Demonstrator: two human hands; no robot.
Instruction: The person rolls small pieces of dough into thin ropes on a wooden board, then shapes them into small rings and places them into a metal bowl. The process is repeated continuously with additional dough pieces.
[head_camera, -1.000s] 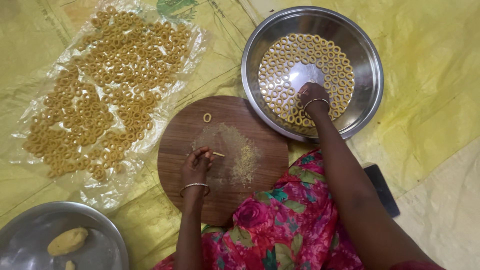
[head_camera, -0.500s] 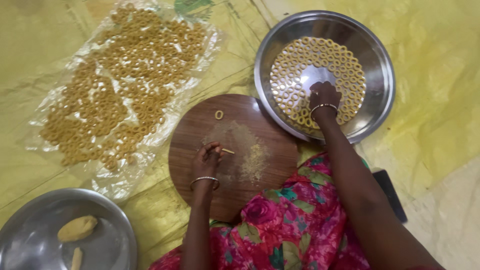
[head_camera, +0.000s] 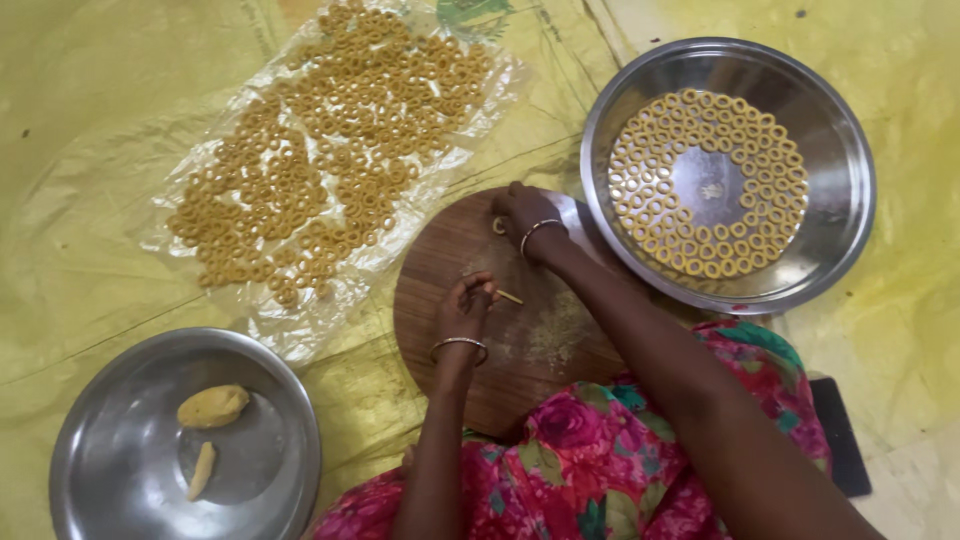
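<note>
dough rings get shaped on the round wooden board (head_camera: 480, 370), so both hands work there: left hand (head_camera: 463, 308) pinches a thin dough strip (head_camera: 509, 296), right hand (head_camera: 522, 212) curls over a small dough ring (head_camera: 498, 226) at the far edge, handy for the steel bowl (head_camera: 840, 230) on the right.

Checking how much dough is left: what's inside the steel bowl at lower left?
The bowl holds one rounded dough lump and a thin rolled piece; otherwise its bottom is bare. The bowl's lower edge runs out of frame, so that part is unseen.
</note>
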